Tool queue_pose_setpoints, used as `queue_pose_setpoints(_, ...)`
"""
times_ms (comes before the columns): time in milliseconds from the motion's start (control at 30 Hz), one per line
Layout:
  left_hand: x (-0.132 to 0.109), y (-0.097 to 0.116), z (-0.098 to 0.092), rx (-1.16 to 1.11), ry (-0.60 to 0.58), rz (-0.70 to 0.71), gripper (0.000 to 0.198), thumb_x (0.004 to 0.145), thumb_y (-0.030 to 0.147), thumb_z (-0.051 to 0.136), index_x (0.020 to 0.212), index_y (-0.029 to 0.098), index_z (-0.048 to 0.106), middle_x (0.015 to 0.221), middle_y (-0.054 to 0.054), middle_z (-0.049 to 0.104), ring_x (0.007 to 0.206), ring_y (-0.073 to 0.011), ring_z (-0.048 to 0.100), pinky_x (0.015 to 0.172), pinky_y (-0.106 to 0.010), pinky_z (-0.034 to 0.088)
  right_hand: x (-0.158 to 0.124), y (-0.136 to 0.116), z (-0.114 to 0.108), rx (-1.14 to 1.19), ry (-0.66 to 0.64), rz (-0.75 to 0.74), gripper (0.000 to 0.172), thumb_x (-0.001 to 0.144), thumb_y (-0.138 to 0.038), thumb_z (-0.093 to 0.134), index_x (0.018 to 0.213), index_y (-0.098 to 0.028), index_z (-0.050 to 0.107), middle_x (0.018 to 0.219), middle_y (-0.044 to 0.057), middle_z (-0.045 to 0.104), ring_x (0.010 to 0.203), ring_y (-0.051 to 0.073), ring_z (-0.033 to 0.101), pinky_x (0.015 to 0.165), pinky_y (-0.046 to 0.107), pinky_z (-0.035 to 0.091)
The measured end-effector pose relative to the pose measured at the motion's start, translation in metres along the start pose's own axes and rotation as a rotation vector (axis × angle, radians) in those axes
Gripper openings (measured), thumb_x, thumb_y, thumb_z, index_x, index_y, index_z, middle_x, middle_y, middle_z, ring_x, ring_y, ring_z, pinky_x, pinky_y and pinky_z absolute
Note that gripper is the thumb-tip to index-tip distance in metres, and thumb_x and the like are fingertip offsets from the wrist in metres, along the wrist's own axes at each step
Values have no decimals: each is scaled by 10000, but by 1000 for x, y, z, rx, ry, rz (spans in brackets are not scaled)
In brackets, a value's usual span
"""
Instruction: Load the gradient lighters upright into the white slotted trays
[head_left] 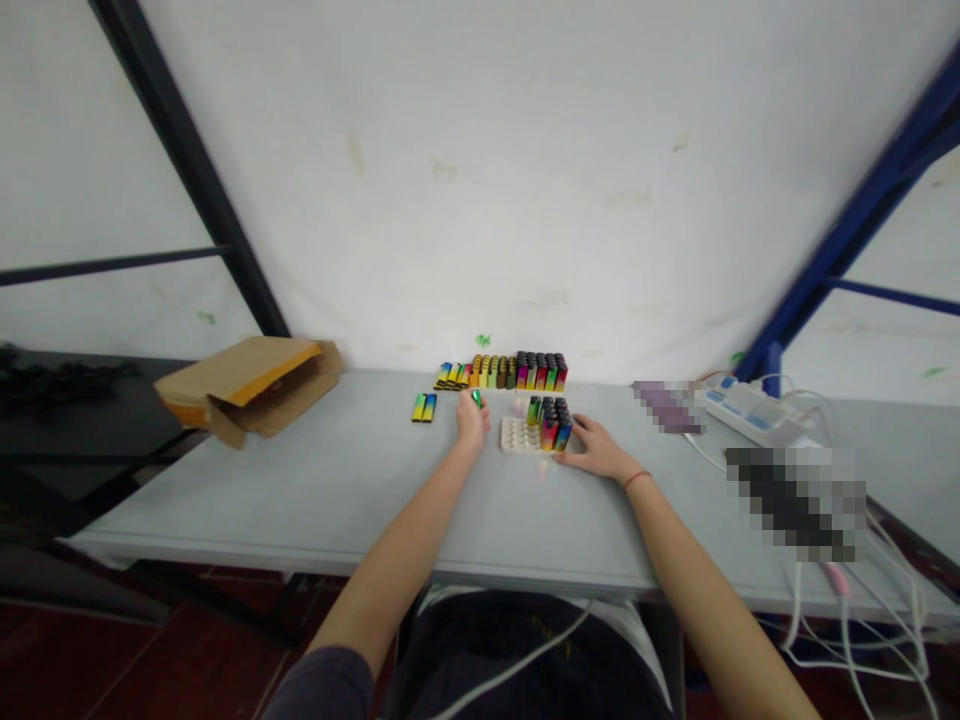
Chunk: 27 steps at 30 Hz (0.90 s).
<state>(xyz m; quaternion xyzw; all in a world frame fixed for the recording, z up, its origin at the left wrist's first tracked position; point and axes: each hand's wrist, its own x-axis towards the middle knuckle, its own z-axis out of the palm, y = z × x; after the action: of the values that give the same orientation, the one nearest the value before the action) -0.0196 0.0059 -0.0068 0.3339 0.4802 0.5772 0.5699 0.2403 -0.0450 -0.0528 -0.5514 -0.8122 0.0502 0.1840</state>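
Observation:
My left hand (472, 420) is closed around a green lighter (476, 399), just left of a white tray (517, 447) with round holes. Several colourful lighters (556, 425) stand upright in the tray's right part, and holes show at its left. My right hand (596, 448) rests at the tray's right end, fingers apart, thumb and fingertips by the standing lighters; whether it presses on the tray I cannot tell. Two yellow-blue lighters (424, 408) lie flat left of my left hand. Behind, along the wall, are a lying group (452, 376), yellowish lighters (493, 371) and dark-topped lighters (541, 371).
An open cardboard box (247, 385) lies on the table's left. At the right are a power strip (757, 410), white cables (855, 640) and blurred-out items. The white wall (480, 180) closes off the back; the grey table's front edge (525, 575) is near my body.

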Motion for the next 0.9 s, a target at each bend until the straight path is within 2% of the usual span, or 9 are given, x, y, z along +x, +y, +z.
queue_pose_setpoints(67,-3,3,1,-44,61,-19,390,939,497,286,676,230,392,421,100,272,315,-71,214,350,-194,172,0,0,0,0,3,2,768,804,-682,642,1365,-159,594,1461,215,497,1321,370,512,1113,513,417)
queue_pose_setpoints(167,-6,9,2,-72,73,-44,372,932,462,323,653,227,394,407,97,267,309,-70,216,343,-191,154,0,1,1,4,6,0,766,803,-682,642,1366,-166,593,1460,211,499,1321,374,511,1112,522,414)
queue_pose_setpoints(367,-8,16,1,-195,166,23,354,919,441,338,639,228,370,412,95,268,312,-66,205,341,-180,144,-1,-1,-1,3,-17,13,799,807,-698,625,1378,-141,584,1470,217,485,1328,377,503,1131,501,398)
queue_pose_setpoints(467,-9,15,1,-219,128,21,350,930,431,326,651,227,381,425,93,266,316,-68,204,343,-185,157,-1,-3,-2,-1,-20,28,803,803,-689,636,1376,-128,585,1470,226,483,1336,378,494,1140,495,390)
queue_pose_setpoints(567,-8,10,5,-149,56,20,390,944,507,337,694,220,423,459,89,316,329,-70,250,352,-193,204,-1,-3,-2,4,-10,22,781,796,-678,651,1370,-153,591,1461,210,500,1327,371,503,1132,497,398)
queue_pose_setpoints(633,-7,3,8,-44,11,98,367,942,526,394,760,215,460,497,79,383,360,-78,332,380,-196,271,0,-3,-1,2,-11,21,786,800,-675,649,1371,-138,590,1458,222,498,1321,372,508,1129,494,401)
queue_pose_setpoints(733,-7,-9,10,188,-95,333,250,944,450,477,881,211,512,644,36,538,493,-100,505,509,-218,434,0,-3,0,-2,-10,21,793,803,-676,643,1373,-128,587,1456,231,496,1318,376,508,1126,499,401)
queue_pose_setpoints(800,-9,-15,11,360,-183,527,212,937,404,517,941,198,564,822,-26,616,685,-133,610,654,-257,514,0,-2,1,-1,1,21,785,802,-682,642,1378,-153,584,1455,216,502,1313,375,512,1122,508,402)
queue_pose_setpoints(900,-11,-20,11,547,-308,756,251,917,387,559,1027,175,635,1048,-98,622,950,-189,631,774,-289,541,0,-1,1,-1,9,13,777,802,-691,638,1381,-175,584,1453,200,504,1305,368,520,1118,503,406)
